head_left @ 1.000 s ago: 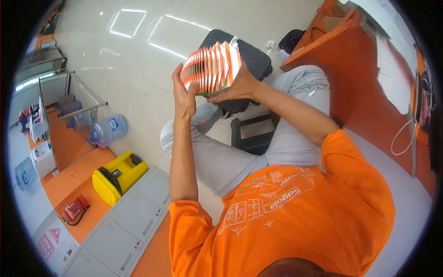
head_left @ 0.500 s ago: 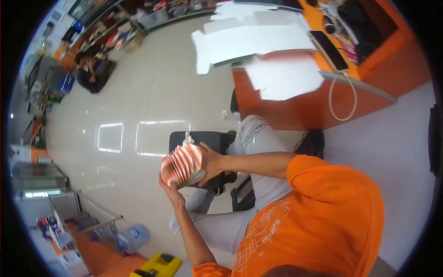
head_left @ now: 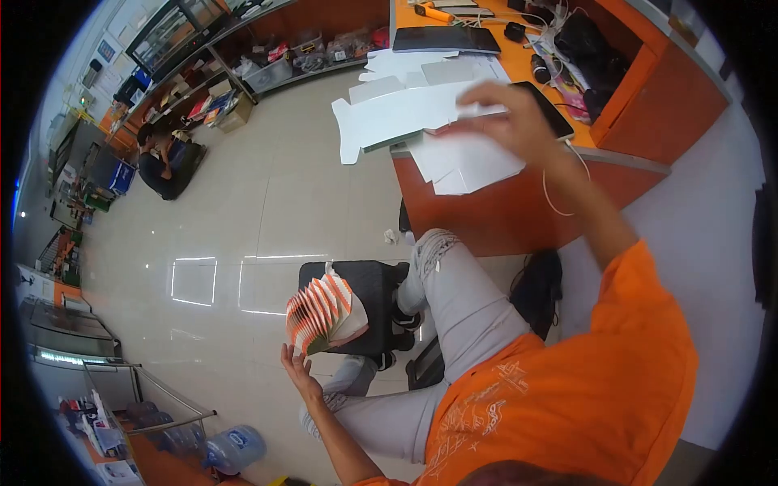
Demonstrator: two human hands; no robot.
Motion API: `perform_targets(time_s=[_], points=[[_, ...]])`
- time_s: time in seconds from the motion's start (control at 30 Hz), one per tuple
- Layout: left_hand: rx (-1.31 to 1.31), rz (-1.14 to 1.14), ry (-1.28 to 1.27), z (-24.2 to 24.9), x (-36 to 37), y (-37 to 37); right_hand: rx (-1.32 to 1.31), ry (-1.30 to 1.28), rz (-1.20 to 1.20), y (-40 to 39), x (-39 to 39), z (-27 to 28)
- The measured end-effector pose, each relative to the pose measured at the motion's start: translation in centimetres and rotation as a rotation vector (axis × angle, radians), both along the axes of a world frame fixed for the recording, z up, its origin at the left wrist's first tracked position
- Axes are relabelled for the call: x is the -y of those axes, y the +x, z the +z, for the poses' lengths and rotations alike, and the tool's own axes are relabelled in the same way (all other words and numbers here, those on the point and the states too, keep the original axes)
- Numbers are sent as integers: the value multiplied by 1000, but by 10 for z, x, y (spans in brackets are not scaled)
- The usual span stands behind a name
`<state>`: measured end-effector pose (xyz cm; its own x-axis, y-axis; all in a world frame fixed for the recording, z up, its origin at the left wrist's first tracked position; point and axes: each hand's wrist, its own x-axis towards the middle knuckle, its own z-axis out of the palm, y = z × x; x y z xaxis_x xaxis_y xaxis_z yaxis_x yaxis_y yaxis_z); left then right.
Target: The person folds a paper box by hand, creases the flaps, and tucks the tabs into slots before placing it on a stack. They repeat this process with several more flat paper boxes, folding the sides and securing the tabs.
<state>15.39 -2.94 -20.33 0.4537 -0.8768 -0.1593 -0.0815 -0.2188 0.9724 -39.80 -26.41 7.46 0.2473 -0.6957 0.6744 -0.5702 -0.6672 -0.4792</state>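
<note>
A pleated paper piece (head_left: 318, 316) with orange and white stripes rests on the black stool (head_left: 356, 283), its folds fanned out. Fingers of my left hand (head_left: 301, 374) are spread and reach up to its lower edge, palm empty. My right hand (head_left: 519, 125), blurred, is over the desk with thumb and fingers apart and nothing visible between them. Beneath it lie flat white cardboard sheets (head_left: 397, 109), partly hidden by the hand. The dark phone (head_left: 547, 109) with a white cable lies beside my right wrist, partly covered.
The orange desk (head_left: 478, 215) stands at upper right, with a black tablet-like device (head_left: 446, 39) on top. A person (head_left: 158, 166) sits low at far left. Water bottles (head_left: 235, 448) and a metal rail (head_left: 174, 393) are at lower left. Shelves line the far wall.
My right hand has let go of the pleated paper and moved up over the desk. My left hand has loosened and slid to the paper's lower edge. The view has shifted slightly.
</note>
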Motion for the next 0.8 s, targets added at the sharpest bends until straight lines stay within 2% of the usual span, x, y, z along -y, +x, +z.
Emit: perform_targets(time_s=[0.07,0.1,0.17,0.3,0.47,0.8], points=[[17,10,19,8,-10,1,-219,244,-74,-44,40,4],[38,25,30,10,-16,5,-219,238,-73,-57,50,5],[55,54,30,14,-27,8,-447,699,79,-70,69,11],[103,132,33,28,-64,18,-394,713,144,-70,77,11],[103,210,47,31,-96,37,-264,859,187,-85,94,3],[31,253,-27,14,-115,53,-353,784,192,-77,90,10]])
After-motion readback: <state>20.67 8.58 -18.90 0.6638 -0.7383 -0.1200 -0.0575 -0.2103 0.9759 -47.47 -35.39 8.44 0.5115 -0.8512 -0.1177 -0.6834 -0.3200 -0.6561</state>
